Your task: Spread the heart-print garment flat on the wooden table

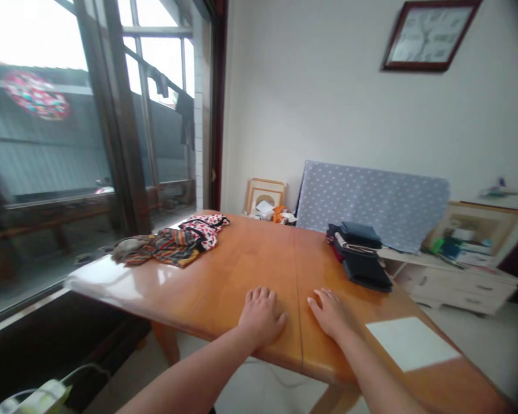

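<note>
My left hand (261,316) lies flat and open, palm down, on the orange-brown wooden table (242,264) near its front edge. My right hand (332,313) rests flat beside it, fingers stretched out, holding nothing. A crumpled pile of colourful clothes (172,240), striped and red-dotted, lies at the table's far left. A stack of folded dark garments (360,253) sits at the far right side of the table. A white sheet (412,343) lies on the table to the right of my right hand.
A large window (69,144) runs along the left. Behind the table a polka-dot covered board (371,201) and picture frames (265,195) lean on the wall. A low white cabinet (453,282) stands at right, and a wall clock (429,34) hangs above.
</note>
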Motion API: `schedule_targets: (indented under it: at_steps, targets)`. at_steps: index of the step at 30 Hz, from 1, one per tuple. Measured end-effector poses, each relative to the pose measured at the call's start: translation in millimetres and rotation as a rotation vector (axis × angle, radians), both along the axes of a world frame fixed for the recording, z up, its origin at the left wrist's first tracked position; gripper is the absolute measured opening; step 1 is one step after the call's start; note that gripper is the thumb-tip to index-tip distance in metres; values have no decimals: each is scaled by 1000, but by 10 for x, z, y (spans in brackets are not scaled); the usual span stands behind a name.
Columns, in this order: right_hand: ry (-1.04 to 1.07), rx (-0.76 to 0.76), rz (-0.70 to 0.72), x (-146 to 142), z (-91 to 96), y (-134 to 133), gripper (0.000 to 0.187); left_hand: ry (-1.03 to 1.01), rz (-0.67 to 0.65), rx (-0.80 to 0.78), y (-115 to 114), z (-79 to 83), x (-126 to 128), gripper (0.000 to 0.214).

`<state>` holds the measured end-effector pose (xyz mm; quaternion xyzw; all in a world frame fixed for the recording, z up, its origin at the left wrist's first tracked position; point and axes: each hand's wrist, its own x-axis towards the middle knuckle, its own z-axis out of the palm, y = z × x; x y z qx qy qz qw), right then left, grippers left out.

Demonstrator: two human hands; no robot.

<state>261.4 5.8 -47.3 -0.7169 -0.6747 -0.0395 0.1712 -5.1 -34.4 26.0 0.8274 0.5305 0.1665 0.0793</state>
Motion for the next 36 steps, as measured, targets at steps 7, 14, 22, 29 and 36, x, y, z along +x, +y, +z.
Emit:
schedule_targets:
  at_steps: [7, 14, 22, 29, 36]
  targets:
    - [41, 7, -3, 128, -177, 68, 62, -43, -26, -1, -2, -87, -74, 56]
    - [108, 25, -16, 110, -113, 52, 55, -221, -23, -87, 172, -255, -149, 56]
    - [47, -14, 58, 244, -278, 118, 72, -329, 155, -83, 767, -206, -743, 51]
    - [61, -6, 48, 268, -331, 123, 65, -99, 437, -44, 1342, -85, -1486, 44]
    - [54, -14, 5, 323, -439, 208, 68, -19, 544, -72, 1861, -72, -1707, 47]
